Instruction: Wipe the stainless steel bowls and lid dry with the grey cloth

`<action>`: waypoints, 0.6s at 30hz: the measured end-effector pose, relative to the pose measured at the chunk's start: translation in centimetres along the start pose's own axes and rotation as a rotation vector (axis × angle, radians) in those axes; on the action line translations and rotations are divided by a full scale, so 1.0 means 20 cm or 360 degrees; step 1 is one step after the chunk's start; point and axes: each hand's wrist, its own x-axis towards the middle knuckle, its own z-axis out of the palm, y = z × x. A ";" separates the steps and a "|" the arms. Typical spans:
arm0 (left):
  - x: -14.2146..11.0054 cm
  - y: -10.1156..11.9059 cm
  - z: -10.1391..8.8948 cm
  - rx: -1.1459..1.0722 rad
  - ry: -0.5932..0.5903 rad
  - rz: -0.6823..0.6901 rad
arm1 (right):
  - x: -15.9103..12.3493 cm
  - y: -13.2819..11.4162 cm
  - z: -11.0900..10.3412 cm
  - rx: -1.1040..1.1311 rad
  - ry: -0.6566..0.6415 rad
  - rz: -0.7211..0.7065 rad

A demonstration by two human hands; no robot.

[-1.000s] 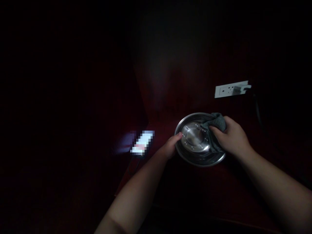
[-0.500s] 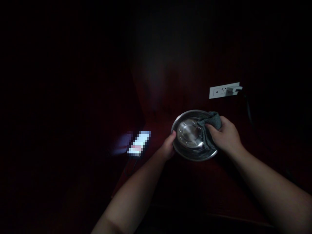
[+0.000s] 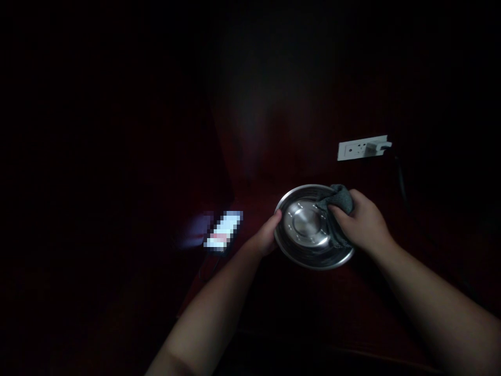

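Observation:
A shiny stainless steel bowl (image 3: pixel 307 222) is held up with its inside facing me. My left hand (image 3: pixel 268 235) grips its left rim, the thumb over the edge and the other fingers hidden behind. On the bowl's right side, my right hand (image 3: pixel 366 219) is closed on a dark grey-green cloth (image 3: pixel 338 201). The cloth is draped over the rim and lies against the inner wall. My right fingertips are hidden by the cloth and bowl.
To the left, a phone (image 3: pixel 224 231) with a lit, blurred-out screen rests on the dark red surface. A white power socket (image 3: pixel 358 149) with a plug (image 3: pixel 378 148) and dark cable is on the wall behind the bowl. The surroundings are very dark.
The bowl has dropped slightly and tilted a little more toward me. My right hand and the cloth have shifted slightly along the right rim; both hands keep their hold.

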 end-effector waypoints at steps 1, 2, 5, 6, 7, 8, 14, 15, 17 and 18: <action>0.00 0.00 0.00 0.0018 -0.0013 -0.0014 | 0.00 0.00 0.00 -0.0009 -0.0012 -0.0034; 0.00 0.01 -0.01 0.0035 -0.0030 -0.0032 | 0.00 0.00 0.00 -0.0015 -0.0025 -0.0059; -0.01 0.01 -0.01 0.0064 -0.0087 -0.0056 | 0.00 -0.01 -0.01 -0.0012 -0.0055 -0.0070; -0.01 0.01 -0.01 0.0061 -0.0108 -0.0048 | 0.00 -0.01 -0.01 -0.0001 -0.0064 -0.0051; -0.01 0.01 -0.01 0.0051 -0.0127 -0.0030 | 0.00 -0.01 -0.01 0.0014 -0.0070 -0.0022; -0.01 0.00 -0.01 0.0035 -0.0144 -0.0008 | 0.00 -0.02 -0.02 0.0029 -0.0073 0.0011; 0.00 -0.03 0.01 -0.0071 -0.0076 0.0165 | 0.00 0.01 -0.01 0.0082 0.0051 0.0174; 0.00 -0.04 0.01 -0.0096 -0.0050 0.0180 | 0.00 0.02 0.00 0.0097 0.0075 0.0218; -0.01 -0.04 0.03 -0.0144 -0.0020 0.0178 | 0.01 0.03 0.01 0.0144 0.0091 0.0287; -0.01 -0.05 0.03 -0.0167 -0.0010 0.0173 | 0.01 0.03 0.01 0.0165 0.0082 0.0292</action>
